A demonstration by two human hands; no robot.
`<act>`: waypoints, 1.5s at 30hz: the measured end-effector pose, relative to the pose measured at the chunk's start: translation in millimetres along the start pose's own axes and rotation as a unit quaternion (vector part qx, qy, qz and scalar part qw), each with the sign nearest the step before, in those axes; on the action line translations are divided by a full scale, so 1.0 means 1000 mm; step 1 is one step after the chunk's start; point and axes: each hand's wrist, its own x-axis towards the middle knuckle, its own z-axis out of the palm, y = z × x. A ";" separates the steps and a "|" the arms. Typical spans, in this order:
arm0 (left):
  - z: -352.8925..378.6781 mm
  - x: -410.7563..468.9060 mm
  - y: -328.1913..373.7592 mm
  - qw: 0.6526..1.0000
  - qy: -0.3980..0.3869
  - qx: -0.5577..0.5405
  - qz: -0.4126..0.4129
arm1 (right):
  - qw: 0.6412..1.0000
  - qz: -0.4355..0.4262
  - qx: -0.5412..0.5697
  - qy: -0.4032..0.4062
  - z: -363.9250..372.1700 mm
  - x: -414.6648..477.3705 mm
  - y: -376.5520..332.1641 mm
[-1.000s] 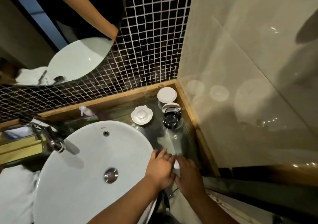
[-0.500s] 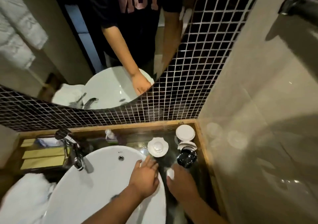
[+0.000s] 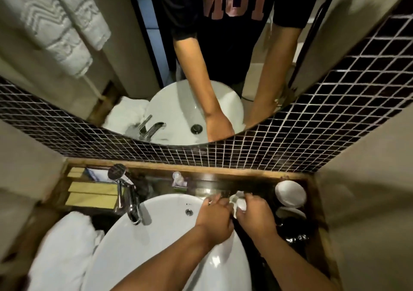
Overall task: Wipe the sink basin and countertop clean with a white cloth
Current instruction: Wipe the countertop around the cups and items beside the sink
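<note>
Now, left hand [image 3: 215, 220]: flat on sink [image 3: 143, 243] rim, fingers spread.
Right hand [image 3: 257, 216]: pinching white cloth [image 3: 241, 203].
Cloth: bunched up, direction unclear.

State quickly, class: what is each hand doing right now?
Left hand: on the sink rim, grip cannot be told.
Right hand: closed on white cloth.

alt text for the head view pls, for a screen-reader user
Seen from above, a person's left hand and right hand work a small white cloth on the dark countertop at the back right rim of a white sink. A chrome tap stands left of the basin, white lidded jars in the right corner, and a mirror above.
</note>
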 end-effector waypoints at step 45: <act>0.019 0.023 0.019 0.981 0.050 -0.169 -0.080 | 0.999 -0.014 0.006 -0.049 0.019 0.000 0.021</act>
